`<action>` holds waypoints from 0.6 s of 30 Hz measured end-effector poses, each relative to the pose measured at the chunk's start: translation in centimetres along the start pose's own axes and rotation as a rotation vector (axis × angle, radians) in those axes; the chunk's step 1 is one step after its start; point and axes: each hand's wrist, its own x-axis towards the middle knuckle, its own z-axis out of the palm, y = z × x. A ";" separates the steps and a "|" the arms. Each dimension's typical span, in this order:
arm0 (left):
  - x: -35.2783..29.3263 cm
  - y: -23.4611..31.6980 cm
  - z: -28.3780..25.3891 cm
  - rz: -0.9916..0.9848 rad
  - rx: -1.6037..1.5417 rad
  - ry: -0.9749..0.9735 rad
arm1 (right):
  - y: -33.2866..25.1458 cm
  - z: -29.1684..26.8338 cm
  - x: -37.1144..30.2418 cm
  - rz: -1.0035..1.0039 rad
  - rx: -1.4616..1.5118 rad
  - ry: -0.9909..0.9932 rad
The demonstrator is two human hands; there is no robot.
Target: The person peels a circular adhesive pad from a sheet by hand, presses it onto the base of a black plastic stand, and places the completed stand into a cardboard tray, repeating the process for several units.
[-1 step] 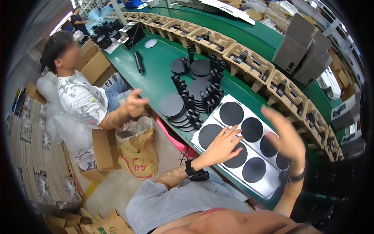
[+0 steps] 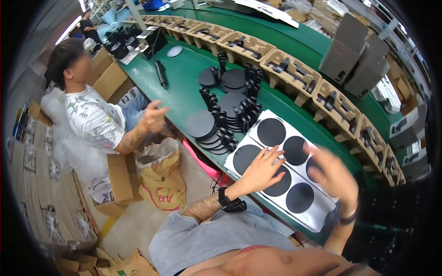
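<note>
A white sheet (image 2: 294, 181) bearing several round black pads lies on top of a stack at the bench's near edge. My left hand (image 2: 262, 171) rests on it, fingers spread across the gap between pads and partly covering one black pad (image 2: 277, 181). Above the sheet's right side is my right hand (image 2: 335, 178), its fingers smeared by motion, so whether they hold anything is unclear. Just left of the sheet stand piles of black round bases (image 2: 201, 123) with black jointed brackets attached.
Cardboard trays (image 2: 291, 69) with black parts line the far side of the green bench (image 2: 182, 87). A black handheld tool (image 2: 160, 73) lies farther left. A co-worker (image 2: 92, 106) sits at left, one hand raised beside the bench. A yellow sack (image 2: 161, 179) stands on the floor.
My right hand has moved left and nearer to me over the sheet. My left hand stays on the sheet. The co-worker's hand has shifted slightly.
</note>
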 end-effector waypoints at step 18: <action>0.2 0.3 0.2 -0.050 0.046 -0.029 | 4.7 16.2 -5.6 0.064 -0.142 0.609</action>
